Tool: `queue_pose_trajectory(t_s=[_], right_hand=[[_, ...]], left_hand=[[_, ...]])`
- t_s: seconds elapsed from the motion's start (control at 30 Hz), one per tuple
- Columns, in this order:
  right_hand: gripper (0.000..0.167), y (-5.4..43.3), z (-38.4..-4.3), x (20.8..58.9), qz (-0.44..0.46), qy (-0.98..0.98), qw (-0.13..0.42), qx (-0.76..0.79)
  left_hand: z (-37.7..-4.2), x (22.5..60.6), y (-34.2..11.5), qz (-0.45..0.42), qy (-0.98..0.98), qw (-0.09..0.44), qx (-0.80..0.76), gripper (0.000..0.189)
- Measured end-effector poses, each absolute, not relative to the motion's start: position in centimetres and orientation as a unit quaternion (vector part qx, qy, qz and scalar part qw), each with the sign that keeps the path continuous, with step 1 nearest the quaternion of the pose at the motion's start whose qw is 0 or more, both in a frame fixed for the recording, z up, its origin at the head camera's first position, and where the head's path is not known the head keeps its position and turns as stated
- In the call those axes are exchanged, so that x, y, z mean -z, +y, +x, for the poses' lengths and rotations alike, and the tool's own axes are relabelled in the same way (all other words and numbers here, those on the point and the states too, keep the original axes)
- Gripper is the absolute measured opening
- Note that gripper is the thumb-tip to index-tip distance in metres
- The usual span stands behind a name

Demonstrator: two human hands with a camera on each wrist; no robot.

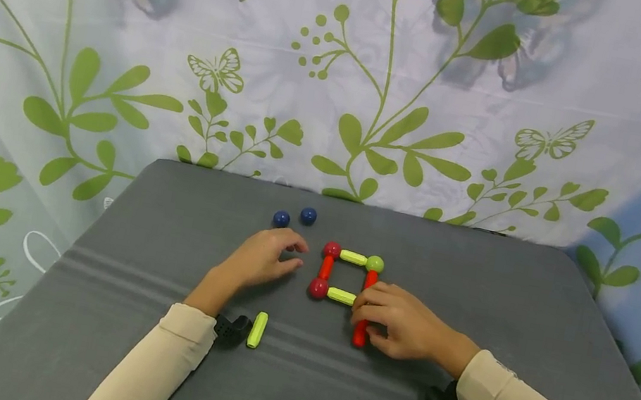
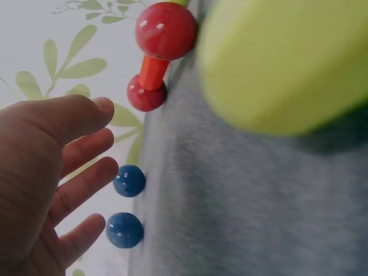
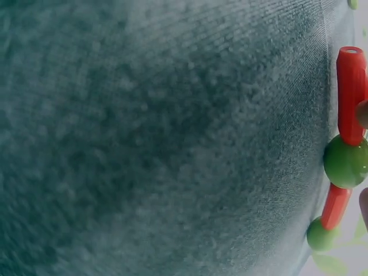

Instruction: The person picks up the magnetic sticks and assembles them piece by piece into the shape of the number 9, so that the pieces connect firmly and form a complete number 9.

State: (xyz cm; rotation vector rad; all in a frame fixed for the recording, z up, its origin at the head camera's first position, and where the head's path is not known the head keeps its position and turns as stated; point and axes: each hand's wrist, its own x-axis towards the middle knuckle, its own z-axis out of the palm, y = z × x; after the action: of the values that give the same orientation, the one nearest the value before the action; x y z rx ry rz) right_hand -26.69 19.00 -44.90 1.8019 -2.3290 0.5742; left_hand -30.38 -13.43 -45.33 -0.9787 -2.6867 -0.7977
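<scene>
Magnetic rods and balls form a square: red balls [image 1: 332, 250] on its left corners, a green ball [image 1: 375, 264] at the far right, yellow-green rods [image 1: 353, 258] across, red rods [image 1: 326, 267] along the sides. My right hand [image 1: 402, 322] covers the near right corner, where the right wrist view shows another green ball [image 3: 345, 162]. From that ball a further red rod [image 1: 360, 334] points towards me, and my right fingers pinch it; a fingertip [image 3: 362, 114] lies against it. Left of the square, my left hand [image 1: 261, 257] hovers with fingers loosely bent, holding nothing.
Two blue balls [image 1: 307, 216] lie beyond my left hand. A loose yellow-green rod [image 1: 257, 330] rests beside my left wrist, large and close in the left wrist view. The grey cloth-covered table [image 1: 286, 394] ends at a leaf-patterned curtain [image 1: 271, 41].
</scene>
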Motion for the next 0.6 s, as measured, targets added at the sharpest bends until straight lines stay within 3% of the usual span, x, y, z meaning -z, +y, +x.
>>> queue_pose_trajectory(t_s=[0.6], right_hand=[[0.028, 19.5, -26.8, 45.7, 0.591, -0.774, 0.056, -0.221]], left_hand=[[-34.1, 43.7, -12.0, -0.287, -0.914, 0.118, 0.261, 0.02]])
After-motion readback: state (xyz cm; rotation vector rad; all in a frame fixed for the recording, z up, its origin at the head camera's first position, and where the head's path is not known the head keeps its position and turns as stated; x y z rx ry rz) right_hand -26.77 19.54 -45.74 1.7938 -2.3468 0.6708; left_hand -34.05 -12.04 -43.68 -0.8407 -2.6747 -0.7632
